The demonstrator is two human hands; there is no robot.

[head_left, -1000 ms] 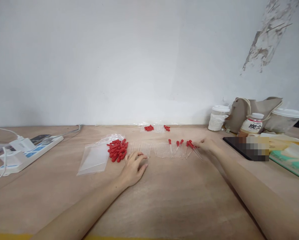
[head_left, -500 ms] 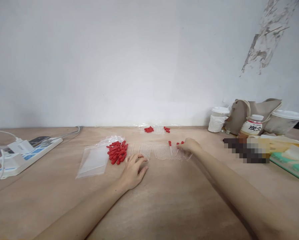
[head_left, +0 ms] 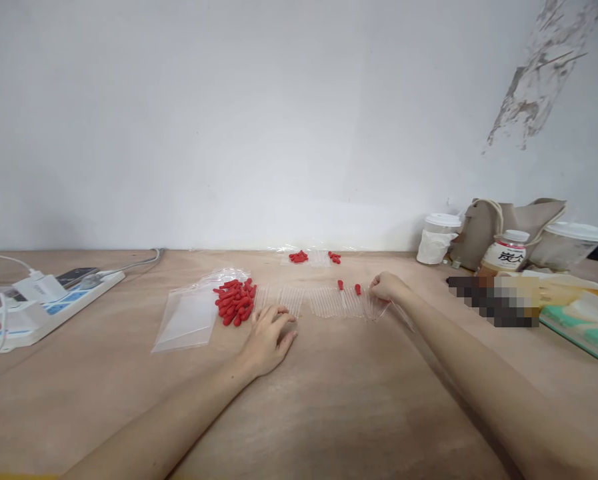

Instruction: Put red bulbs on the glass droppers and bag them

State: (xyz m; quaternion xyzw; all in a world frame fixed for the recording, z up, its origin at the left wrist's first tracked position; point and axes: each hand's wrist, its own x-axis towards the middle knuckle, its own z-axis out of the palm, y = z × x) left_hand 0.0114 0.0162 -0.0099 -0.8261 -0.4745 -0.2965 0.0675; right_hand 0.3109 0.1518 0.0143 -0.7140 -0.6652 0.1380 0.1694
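My left hand [head_left: 269, 341] lies on the table, fingers apart, its fingertips on or beside the near ends of a row of thin clear tubes [head_left: 289, 301]. Left of it is a heap of red rubber bulbs [head_left: 235, 303]. A second row of clear tubes [head_left: 326, 303] lies to the right. Two of its tubes carry red bulbs at their far ends, a left one [head_left: 341, 285] and a right one [head_left: 358, 289]. My right hand [head_left: 386, 287] is closed at this row's right end, fingertips together over the tubes there. What they pinch is hidden.
Clear plastic bags [head_left: 186, 320] lie left of the heap. By the wall is a clear packet [head_left: 320, 259] with red bulbs. A power strip [head_left: 61, 310] stands at left. At right are a lidded cup [head_left: 436, 239], a bottle [head_left: 503, 253] and a grey bag [head_left: 479, 220].
My right hand has shifted slightly right, and the red bulb seen at its fingertips no longer shows. The right bulbed tube now lies uncovered. My left hand has stayed in place.
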